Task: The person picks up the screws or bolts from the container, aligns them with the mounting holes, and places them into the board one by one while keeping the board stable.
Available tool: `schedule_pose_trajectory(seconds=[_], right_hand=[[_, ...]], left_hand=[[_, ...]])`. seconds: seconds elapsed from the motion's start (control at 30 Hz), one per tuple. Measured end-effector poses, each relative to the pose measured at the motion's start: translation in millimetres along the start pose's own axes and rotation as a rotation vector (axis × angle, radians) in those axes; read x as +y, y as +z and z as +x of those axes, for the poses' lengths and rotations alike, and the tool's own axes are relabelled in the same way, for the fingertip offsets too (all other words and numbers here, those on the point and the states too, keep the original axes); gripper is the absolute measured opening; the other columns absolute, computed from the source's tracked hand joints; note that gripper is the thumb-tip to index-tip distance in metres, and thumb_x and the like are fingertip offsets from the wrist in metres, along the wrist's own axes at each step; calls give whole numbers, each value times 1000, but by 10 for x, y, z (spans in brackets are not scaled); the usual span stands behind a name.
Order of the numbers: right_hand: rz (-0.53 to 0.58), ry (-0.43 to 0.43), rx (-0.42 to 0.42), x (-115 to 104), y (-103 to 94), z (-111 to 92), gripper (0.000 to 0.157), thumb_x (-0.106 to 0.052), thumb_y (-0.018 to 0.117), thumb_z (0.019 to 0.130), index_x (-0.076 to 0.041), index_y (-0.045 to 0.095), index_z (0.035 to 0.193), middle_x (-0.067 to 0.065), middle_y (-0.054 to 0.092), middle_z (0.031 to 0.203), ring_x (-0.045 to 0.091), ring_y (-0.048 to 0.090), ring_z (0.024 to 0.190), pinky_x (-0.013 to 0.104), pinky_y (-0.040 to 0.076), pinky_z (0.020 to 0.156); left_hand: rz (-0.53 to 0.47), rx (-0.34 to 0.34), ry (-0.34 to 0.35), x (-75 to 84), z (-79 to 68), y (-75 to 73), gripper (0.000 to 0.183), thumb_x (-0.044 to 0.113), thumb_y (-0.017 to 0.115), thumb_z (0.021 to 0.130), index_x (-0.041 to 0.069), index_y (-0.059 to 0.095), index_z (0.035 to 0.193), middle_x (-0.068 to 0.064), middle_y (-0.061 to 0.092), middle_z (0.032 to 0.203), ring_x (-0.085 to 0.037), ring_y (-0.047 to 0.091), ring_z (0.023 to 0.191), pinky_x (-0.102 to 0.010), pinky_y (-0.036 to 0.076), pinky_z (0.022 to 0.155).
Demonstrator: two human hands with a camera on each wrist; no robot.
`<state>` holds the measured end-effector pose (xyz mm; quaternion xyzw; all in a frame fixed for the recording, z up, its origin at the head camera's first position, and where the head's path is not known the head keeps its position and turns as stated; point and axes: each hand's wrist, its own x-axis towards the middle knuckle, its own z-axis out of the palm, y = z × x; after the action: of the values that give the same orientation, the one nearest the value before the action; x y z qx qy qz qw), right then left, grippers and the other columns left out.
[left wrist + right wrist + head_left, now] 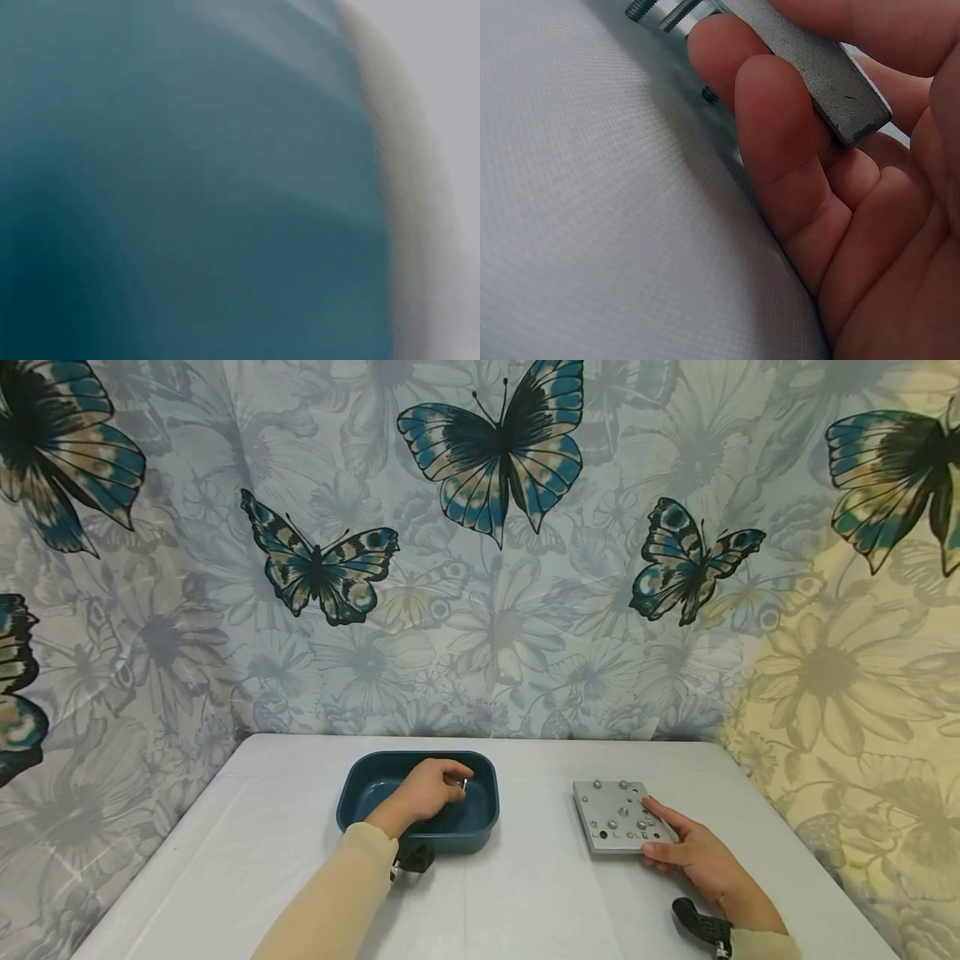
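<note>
My left hand [427, 792] is over the blue plastic bin [491, 810], pinching a small silvery metal piece [464, 784] between thumb and fingers. Its exact kind is too small to make out. Blurred teal bin wall [262, 150] fills most of the left wrist view. On the right, my right hand [701, 860] grips the near right edge of a square grey metal plate [609, 810], thumb on top. Several screw heads and holes dot the plate's upper face. From below, the right wrist view shows threaded screw ends [679, 15] sticking out under the plate, with fingers [772, 112] curled beneath it.
A white cloth covers the table [525, 893]. Behind it hangs a butterfly-patterned curtain [495, 643], which also runs along both sides. A black wrist camera [415, 858] on the left arm sits right by the bin's front wall.
</note>
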<state>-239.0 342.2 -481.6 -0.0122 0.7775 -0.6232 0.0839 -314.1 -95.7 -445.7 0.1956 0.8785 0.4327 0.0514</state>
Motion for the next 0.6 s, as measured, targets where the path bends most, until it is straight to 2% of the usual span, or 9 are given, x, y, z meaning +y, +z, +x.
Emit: schedule_pose_trajectory(seconds=[0.13, 0.27, 0.37, 0.47, 0.6], right_hand=[[5, 0, 1, 1, 1, -9, 97, -11, 83, 81, -7, 25, 158, 27, 24, 155, 26, 66, 85, 33, 55, 66], [8, 3, 2, -1, -4, -13, 97, -12, 83, 81, -7, 25, 158, 28, 23, 156, 27, 67, 86, 33, 55, 67], [2, 6, 6, -8, 0, -14, 97, -13, 84, 80, -7, 25, 158, 27, 23, 156, 27, 67, 86, 33, 55, 67], [-11, -1, 2, -18, 6, -18, 96, -12, 83, 82, -6, 24, 158, 27, 22, 156, 27, 67, 87, 33, 55, 67], [-13, -7, -2, -24, 9, -23, 95, -10, 82, 83, -6, 24, 158, 27, 22, 157, 26, 67, 87, 33, 56, 67]], left_hand=[[-226, 8, -90, 36, -27, -20, 31, 5, 75, 87, 3, 71, 118, -4, 68, 101, -17, 64, 89, -36, 54, 79], [-560, -8, -123, 120, -33, 15, 34, 0, 72, 89, -4, 67, 123, -14, 66, 111, -23, 66, 98, -37, 54, 87], [-775, -16, -131, 236, -27, 74, 32, -3, 68, 91, -7, 64, 123, -19, 67, 111, -26, 68, 98, -37, 55, 87], [-896, -14, -140, 387, -6, 172, 30, -4, 67, 92, -7, 65, 122, -21, 67, 109, -25, 70, 92, -35, 57, 83], [-937, -6, -137, 602, 68, 366, 27, -4, 66, 93, -4, 67, 119, -20, 67, 106, -23, 70, 88, -34, 57, 81]])
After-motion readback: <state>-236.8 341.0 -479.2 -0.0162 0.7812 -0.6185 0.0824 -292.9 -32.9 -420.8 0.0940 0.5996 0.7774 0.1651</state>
